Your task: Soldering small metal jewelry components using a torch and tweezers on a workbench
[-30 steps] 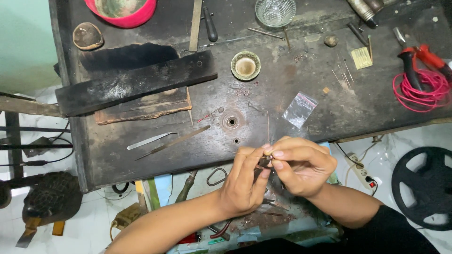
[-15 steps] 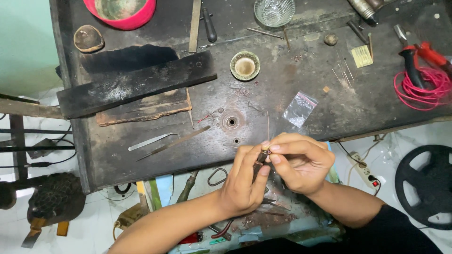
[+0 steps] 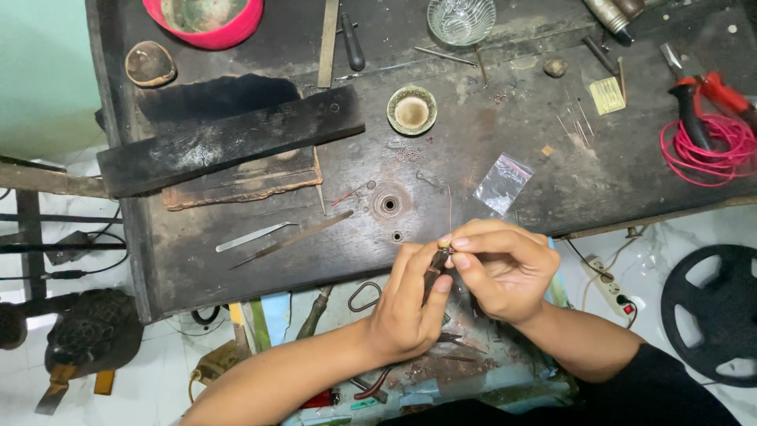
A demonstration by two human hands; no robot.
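Both hands meet over the near edge of the dark, scorched wooden worktop (image 3: pixel 236 260). The left hand (image 3: pixel 410 304) is closed around small dark pliers (image 3: pixel 434 272); the right hand (image 3: pixel 505 268) pinches a thin upright wire (image 3: pixel 450 207) at the plier tips. In my judgement a loose pinch could let the wire spring free or kink. Because the work hangs past the edge, a dropped piece could vanish into the cluttered tray below (image 3: pixel 473 371). The clear plastic bag (image 3: pixel 503 183) lies just beyond.
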